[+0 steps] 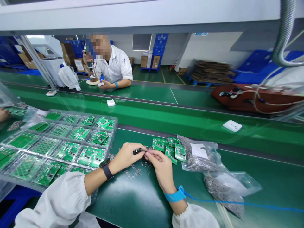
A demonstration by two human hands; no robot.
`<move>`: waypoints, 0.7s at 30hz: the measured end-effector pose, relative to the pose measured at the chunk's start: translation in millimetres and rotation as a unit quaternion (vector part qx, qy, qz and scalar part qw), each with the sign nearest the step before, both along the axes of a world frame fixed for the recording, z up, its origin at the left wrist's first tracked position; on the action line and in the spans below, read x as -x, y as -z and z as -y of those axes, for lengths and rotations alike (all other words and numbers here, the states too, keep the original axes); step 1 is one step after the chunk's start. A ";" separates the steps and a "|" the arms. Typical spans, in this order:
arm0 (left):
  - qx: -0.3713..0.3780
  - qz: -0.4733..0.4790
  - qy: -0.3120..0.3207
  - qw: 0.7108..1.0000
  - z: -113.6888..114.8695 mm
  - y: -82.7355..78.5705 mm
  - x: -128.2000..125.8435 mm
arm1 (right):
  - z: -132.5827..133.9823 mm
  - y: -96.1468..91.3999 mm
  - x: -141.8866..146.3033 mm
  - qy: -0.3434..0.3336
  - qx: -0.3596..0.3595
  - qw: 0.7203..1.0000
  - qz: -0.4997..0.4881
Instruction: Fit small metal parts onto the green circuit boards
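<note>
My left hand (125, 155) is closed around a small dark piece (137, 151), seen nearly edge-on, so its kind is unclear. Thumb and forefinger of my right hand (161, 164) pinch together at that piece's tip; anything between them is too small to make out. Small loose metal parts (137, 172) lie scattered on the green bench top beneath both hands. Just beyond my right hand sits a loose group of green circuit boards (180, 153). I wear a dark watch on the left wrist and a blue corded band (175, 195) on the right.
A clear divided tray (115, 122) of circuit boards fills the left side. Two plastic bags of metal parts, one farther back (201, 161) and one nearer (222, 193), lie at right. A co-worker (116, 65) sits across the green conveyor (147, 113); another person's hand (3, 114) shows far left.
</note>
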State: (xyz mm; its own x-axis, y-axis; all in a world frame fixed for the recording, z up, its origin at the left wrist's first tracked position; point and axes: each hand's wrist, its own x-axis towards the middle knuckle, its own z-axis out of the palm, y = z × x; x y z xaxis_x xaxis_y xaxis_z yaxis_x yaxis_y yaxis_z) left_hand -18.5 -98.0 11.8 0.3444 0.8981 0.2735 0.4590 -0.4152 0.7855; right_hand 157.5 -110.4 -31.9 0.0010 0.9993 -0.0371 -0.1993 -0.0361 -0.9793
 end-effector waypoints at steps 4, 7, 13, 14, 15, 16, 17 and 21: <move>-0.014 -0.014 0.005 1.000 -0.4 -0.1 -0.1 | 0.4 -3.7 0.1 -0.022 -0.017 0.999 0.031; -0.030 -0.035 0.005 0.999 -0.4 -0.2 0.1 | 0.5 -6.4 -0.3 -0.035 -0.031 0.998 0.050; -0.078 -0.097 0.041 0.991 -0.6 1.5 4.6 | -0.2 -9.6 -4.9 -0.082 0.018 0.996 0.027; -0.084 -0.107 0.046 0.990 -0.7 1.9 5.5 | -0.4 -10.1 -6.1 -0.092 0.030 0.995 0.022; -0.089 -0.114 0.050 0.988 -0.9 2.4 6.2 | -0.6 -10.6 -7.4 -0.102 0.040 0.994 0.017; -0.093 -0.119 0.053 0.987 -1.1 2.8 6.7 | -0.8 -11.0 -8.8 -0.111 0.048 0.993 0.013; -0.096 -0.121 0.056 0.986 -1.3 3.1 7.0 | -1.0 -11.4 -10.2 -0.120 0.055 0.991 0.010; -0.102 -0.129 0.074 0.984 -1.3 2.7 6.6 | -1.4 -11.6 -14.0 -0.139 0.060 0.988 0.010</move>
State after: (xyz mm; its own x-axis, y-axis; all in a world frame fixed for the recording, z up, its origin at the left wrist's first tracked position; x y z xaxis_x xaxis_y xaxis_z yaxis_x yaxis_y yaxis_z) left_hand -25.2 -96.7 9.1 0.5481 0.7686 0.3300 0.5547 -0.6293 0.5444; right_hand 171.5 -108.9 -20.3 -0.2710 0.9495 -0.1582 -0.1451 -0.2028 -0.9684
